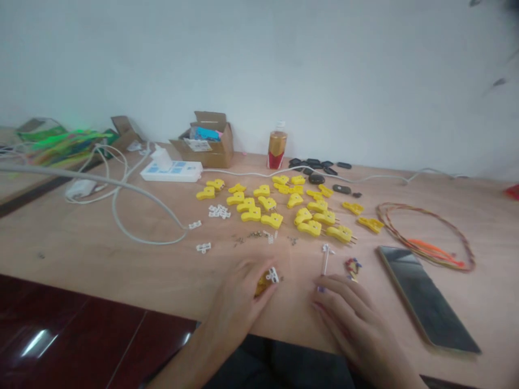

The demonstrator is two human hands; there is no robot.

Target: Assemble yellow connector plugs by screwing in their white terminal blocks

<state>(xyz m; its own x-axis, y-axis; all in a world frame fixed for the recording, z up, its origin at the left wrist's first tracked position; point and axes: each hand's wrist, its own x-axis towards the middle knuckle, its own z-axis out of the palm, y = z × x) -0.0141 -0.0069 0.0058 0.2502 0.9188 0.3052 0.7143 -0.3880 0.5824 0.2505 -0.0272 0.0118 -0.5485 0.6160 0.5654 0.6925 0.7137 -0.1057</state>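
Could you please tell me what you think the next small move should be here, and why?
I would probably have the right hand pick up the thin white tool: its fingers already lie by the tool's lower end, while the left hand holds the yellow plug body with the white clip on it, steady and within reach.

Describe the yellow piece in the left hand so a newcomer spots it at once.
On the wooden table, below the cluster of yellow plug housings, the left hand holds one yellow plug housing. Unlike the loose ones, it carries a white connector piece.
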